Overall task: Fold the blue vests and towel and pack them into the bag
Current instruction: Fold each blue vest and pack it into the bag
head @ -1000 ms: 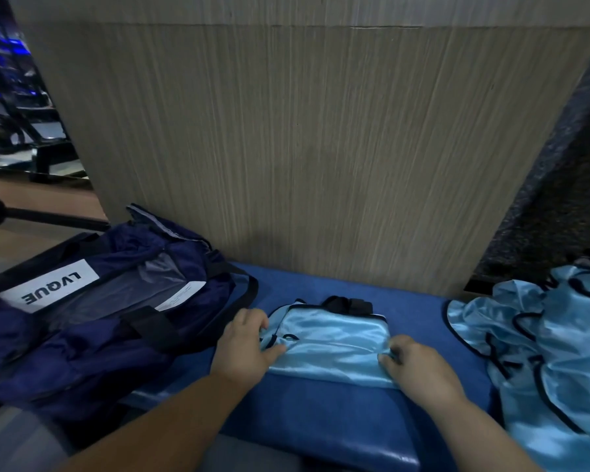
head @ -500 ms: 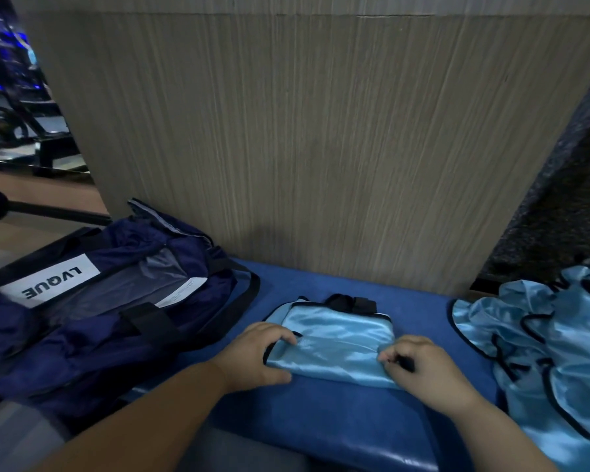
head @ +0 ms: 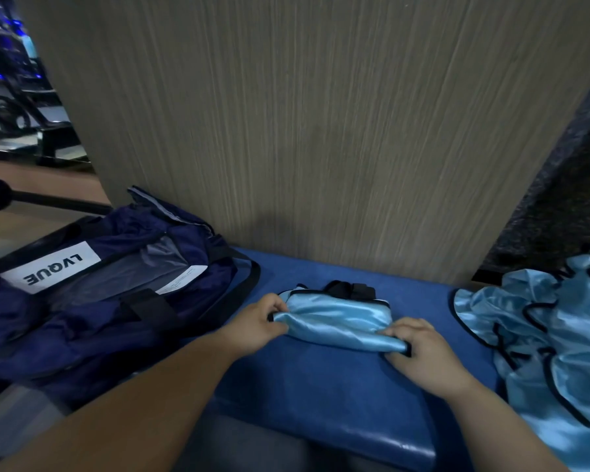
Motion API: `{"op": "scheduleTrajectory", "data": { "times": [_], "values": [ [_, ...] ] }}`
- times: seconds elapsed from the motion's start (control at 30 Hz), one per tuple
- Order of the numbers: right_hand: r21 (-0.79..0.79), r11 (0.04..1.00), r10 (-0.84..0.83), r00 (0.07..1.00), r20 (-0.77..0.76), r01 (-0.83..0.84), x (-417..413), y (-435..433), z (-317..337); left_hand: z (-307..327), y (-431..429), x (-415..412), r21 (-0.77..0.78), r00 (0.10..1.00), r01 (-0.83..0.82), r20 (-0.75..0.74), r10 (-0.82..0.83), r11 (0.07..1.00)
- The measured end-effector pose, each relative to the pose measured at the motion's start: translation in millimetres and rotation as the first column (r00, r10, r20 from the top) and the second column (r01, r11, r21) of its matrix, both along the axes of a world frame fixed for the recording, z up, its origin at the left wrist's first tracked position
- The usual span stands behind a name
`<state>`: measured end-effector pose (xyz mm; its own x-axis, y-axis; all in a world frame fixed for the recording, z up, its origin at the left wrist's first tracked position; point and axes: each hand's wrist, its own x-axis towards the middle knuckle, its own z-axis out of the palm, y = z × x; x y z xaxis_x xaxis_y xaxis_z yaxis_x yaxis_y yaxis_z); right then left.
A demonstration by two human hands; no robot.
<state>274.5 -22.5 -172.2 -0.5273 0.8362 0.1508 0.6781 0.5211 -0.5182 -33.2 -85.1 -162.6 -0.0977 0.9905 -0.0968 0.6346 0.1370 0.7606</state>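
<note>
Head view: folded vest (head: 334, 318) is gripped at its ends by left hand (head: 258, 323) and right hand (head: 419, 352) on the worktop (head: 321, 396).

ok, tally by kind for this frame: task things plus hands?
bag: 1
folded vest: 1
vest heap: 1 (vests in it cannot be counted)
hands: 2, left hand and right hand, each gripping an end of the folded vest
total: 5
</note>
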Motion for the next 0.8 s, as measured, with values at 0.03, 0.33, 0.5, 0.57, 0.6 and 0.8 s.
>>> {"op": "scheduleTrajectory", "data": {
  "times": [0.03,0.33,0.5,0.57,0.6,0.8],
  "values": [
    [0.021,1.000,-0.008,1.000,-0.020,0.008,-0.4,0.2,-0.4,0.9,0.8,0.9,-0.005,1.000,-0.020,0.010,0.020,1.000],
    [-0.115,0.980,-0.176,0.980,-0.088,0.165,-6.5,0.7,4.0,4.0,7.5,7.1,0.029,0.989,-0.117,-0.085,0.119,0.993],
    [-0.177,0.945,-0.287,0.957,-0.048,0.274,-10.4,1.9,4.9,4.3,14.5,12.2,-0.030,0.964,-0.151,-0.228,0.141,0.988],
    [-0.189,0.937,-0.301,0.953,-0.015,0.293,-13.1,0.6,6.9,8.2,17.3,17.7,-0.067,0.933,-0.166,-0.334,0.135,0.984],
    [-0.188,0.932,-0.313,0.950,0.010,0.309,-14.6,0.3,7.4,11.0,18.2,21.0,-0.070,0.907,-0.174,-0.401,0.132,0.982],
    [-0.155,0.892,-0.404,0.903,0.145,0.424,-24.5,-0.7,14.8,18.1,26.7,36.9,0.234,0.760,-0.002,-0.631,0.154,0.972]
  ]
}}
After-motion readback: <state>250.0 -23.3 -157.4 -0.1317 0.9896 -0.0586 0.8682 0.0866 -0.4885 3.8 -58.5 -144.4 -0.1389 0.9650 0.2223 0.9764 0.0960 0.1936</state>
